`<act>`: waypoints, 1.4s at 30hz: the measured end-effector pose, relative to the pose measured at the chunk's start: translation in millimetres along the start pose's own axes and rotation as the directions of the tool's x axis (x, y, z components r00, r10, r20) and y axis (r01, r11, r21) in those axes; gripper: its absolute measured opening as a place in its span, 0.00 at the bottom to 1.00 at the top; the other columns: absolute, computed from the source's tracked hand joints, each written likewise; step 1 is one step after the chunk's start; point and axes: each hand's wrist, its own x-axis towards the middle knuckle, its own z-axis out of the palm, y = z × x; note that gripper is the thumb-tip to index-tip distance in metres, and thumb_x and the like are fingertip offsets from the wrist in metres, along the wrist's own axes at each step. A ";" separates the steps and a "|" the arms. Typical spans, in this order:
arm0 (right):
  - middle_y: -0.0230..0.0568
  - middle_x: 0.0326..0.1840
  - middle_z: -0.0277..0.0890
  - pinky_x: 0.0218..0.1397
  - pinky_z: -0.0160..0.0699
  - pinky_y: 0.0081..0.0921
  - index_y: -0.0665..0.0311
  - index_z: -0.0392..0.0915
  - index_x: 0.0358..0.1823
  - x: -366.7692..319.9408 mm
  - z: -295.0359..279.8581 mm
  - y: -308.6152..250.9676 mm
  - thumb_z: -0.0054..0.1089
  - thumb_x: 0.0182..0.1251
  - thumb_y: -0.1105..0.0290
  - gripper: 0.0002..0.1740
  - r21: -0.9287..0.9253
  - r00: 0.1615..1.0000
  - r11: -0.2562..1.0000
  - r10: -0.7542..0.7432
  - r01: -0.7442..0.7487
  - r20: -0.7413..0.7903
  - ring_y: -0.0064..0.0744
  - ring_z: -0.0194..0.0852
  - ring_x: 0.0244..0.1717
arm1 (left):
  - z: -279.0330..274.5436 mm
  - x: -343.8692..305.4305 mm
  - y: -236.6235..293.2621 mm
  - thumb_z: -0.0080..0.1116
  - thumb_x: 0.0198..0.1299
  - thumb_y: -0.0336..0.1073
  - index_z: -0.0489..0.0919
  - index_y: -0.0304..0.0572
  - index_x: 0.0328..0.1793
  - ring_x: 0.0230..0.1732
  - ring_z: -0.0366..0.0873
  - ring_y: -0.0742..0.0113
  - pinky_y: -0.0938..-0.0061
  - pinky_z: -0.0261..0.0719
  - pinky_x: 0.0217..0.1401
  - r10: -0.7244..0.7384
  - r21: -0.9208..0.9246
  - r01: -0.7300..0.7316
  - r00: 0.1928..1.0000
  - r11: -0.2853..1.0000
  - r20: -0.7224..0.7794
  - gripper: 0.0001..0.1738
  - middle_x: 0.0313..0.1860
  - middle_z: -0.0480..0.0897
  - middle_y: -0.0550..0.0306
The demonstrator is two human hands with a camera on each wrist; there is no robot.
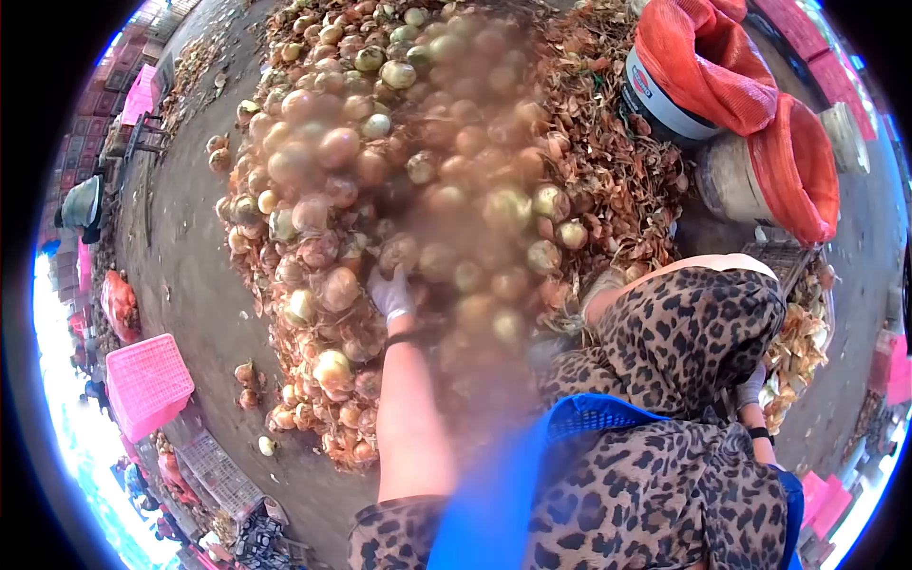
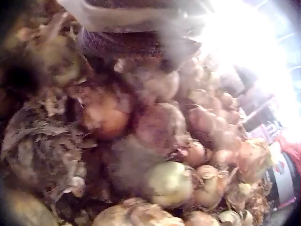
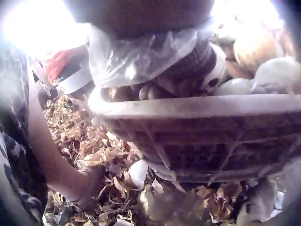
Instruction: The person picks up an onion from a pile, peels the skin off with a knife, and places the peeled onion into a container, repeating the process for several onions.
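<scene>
My left hand, in a pale glove, reaches into a large heap of onions. Its thumb and fingers grip the near side of a brown-skinned onion. In the left wrist view the gloved hand is dark at the top, its fingertips hidden, with reddish onions close below. My gloved right hand hangs beside my hip at a basket of onions. From the right wrist, this hand lies behind the basket's pale rim; I cannot tell whether it holds anything.
Dry onion skins cover the ground right of the heap. Two buckets, one dark and white-labelled and one whitish, carry red mesh bags. A pink crate stands at left. My foot rests among the skins near the basket.
</scene>
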 end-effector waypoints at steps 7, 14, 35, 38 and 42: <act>0.40 0.50 0.80 0.51 0.76 0.23 0.68 0.74 0.55 13.6 -10.6 11.7 0.49 0.68 0.77 0.16 -0.159 0.998 0.985 -0.061 0.064 0.019 0.28 0.78 0.46 | 63.1 -33.7 -20.2 0.70 0.46 0.40 0.68 0.38 0.67 0.65 0.67 0.45 0.63 0.65 0.67 0.199 0.129 -0.233 0.952 0.964 0.231 0.41 0.65 0.68 0.38; 0.37 0.48 0.80 0.49 0.77 0.24 0.69 0.75 0.52 -8.5 13.0 -15.6 0.51 0.68 0.76 0.13 0.029 0.999 0.999 0.023 -0.024 0.033 0.30 0.78 0.45 | 158.8 -100.5 -43.1 0.65 0.51 0.40 0.70 0.40 0.62 0.60 0.68 0.48 0.59 0.67 0.61 0.319 0.112 -0.429 0.800 0.896 0.508 0.31 0.57 0.69 0.42; 0.44 0.50 0.81 0.54 0.73 0.29 0.68 0.74 0.55 -5.5 -27.4 21.9 0.52 0.64 0.72 0.18 -0.437 0.988 0.888 -0.158 0.142 0.000 0.41 0.78 0.47 | 120.4 72.0 17.4 0.69 0.42 0.44 0.79 0.35 0.50 0.39 0.82 0.59 0.67 0.79 0.46 -0.068 0.510 -0.486 0.673 0.710 0.737 0.29 0.41 0.83 0.45; 0.46 0.52 0.79 0.56 0.72 0.28 0.67 0.74 0.56 0.3 -28.0 27.5 0.48 0.66 0.72 0.18 -0.389 0.992 0.919 -0.099 0.060 -0.080 0.40 0.77 0.50 | 67.2 85.2 -29.7 0.61 0.49 0.28 0.70 0.40 0.58 0.32 0.78 0.69 0.80 0.76 0.31 -0.233 0.224 0.098 0.650 0.970 0.724 0.27 0.39 0.79 0.54; 0.45 0.56 0.77 0.60 0.68 0.30 0.64 0.74 0.57 14.8 -36.9 41.6 0.43 0.69 0.71 0.18 -0.585 0.979 0.787 -0.136 0.199 0.149 0.38 0.73 0.57 | 45.4 -15.1 -38.6 0.68 0.45 0.40 0.78 0.39 0.50 0.35 0.77 0.68 0.76 0.77 0.36 -0.204 0.249 0.037 0.698 0.968 0.687 0.25 0.41 0.80 0.56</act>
